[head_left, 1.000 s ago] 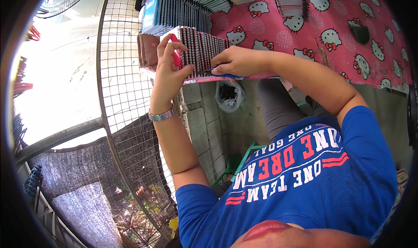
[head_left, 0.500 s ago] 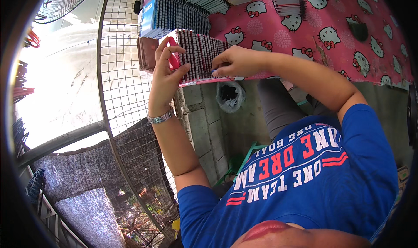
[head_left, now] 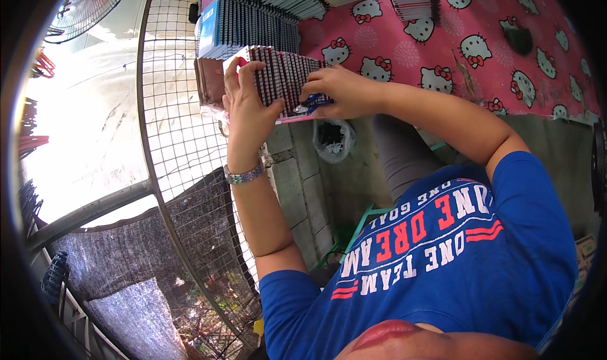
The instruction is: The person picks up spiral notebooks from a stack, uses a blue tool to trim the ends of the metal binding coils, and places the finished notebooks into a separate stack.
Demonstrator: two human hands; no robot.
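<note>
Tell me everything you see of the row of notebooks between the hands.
The row of notebooks is packed tight at the near edge of the pink table, dark coil bindings facing the camera, with pale, paper-like edges and some red at the left end. Whether the coils are wire or plastic is unclear. The left hand spreads its fingers over the left end; the right hand holds a blue tool at the near right, partly hiding the row.

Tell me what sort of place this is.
Probably a small, makeshift workspace: rows of spiral-bound notebooks stand on a pink-covered table, with a wire-mesh screen along its left side.
</note>
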